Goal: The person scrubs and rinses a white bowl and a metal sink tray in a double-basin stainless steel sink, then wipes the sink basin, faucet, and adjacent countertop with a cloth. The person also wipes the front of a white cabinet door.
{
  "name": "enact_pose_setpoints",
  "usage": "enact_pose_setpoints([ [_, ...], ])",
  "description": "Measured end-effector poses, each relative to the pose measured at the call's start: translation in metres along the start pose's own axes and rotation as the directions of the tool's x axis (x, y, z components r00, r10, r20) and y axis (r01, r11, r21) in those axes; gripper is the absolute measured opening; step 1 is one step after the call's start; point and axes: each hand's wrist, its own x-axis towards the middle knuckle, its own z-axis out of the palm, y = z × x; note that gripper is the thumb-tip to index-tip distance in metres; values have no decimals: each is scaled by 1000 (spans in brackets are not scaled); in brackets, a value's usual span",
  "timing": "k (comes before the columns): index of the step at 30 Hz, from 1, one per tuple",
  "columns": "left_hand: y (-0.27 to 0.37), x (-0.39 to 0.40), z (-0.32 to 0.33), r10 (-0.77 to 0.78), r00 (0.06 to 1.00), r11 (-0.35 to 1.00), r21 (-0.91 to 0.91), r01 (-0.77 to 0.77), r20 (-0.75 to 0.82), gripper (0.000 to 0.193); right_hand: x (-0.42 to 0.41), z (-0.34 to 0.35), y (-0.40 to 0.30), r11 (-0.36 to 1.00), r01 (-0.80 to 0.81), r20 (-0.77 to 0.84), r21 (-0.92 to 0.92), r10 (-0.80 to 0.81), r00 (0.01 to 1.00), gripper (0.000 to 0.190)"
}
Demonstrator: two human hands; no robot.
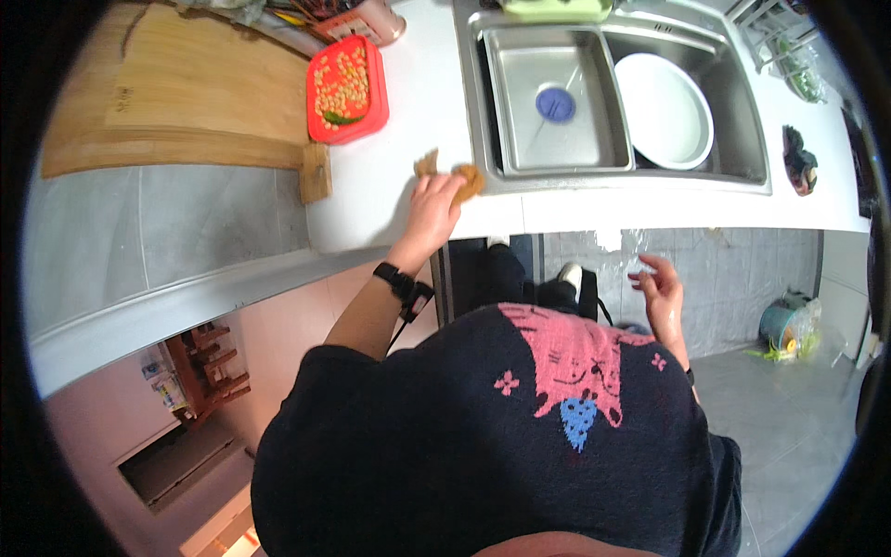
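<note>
My left hand (433,209) presses a brown cloth (470,182) on the white countertop (431,83), beside the left rim of the stainless-steel sink (480,125). Part of the cloth is hidden under the fingers. Below the counter's front edge, my right hand (661,289) hangs in the air, empty, its fingers apart and slightly curled. In the sink's left bowl sits a steel basin (585,139) with a blue drain cover (555,104). A large white bowl (665,111) stands in the right bowl of the sink.
A red plastic container (379,90) bears scattered beans or kernels and a green pepper. Left of it lies a wooden board (209,76). A dark crumpled item (799,160) rests right of the sink. On the floor stands a small bin (778,324) with green scraps.
</note>
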Motion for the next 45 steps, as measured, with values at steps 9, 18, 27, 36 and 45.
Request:
enact_pose_setpoints([
  [9, -83, 120, -42, 127, 981, 953, 291, -79, -149, 48, -31, -24, 7, 994, -16, -53, -104, 11, 999, 24],
  [18, 4, -12, 14, -297, 942, 893, 304, 332, -156, 55, -53, -68, 49, 988, -34, 12, -154, 37, 999, 24],
  [27, -114, -54, -53, -566, 775, 822, -269, 502, -282, 38, -48, -123, 74, 952, -23, 35, -304, 36, 999, 22],
  [36, 90, -11, 74, -238, 908, 890, 296, 346, -345, 31, -68, -148, 120, 951, -102, -1, -290, 106, 994, 22],
  [45, 280, 99, 147, 127, 991, 971, 212, -113, -53, 25, -96, -177, 151, 963, -207, -171, -171, 178, 969, 25],
])
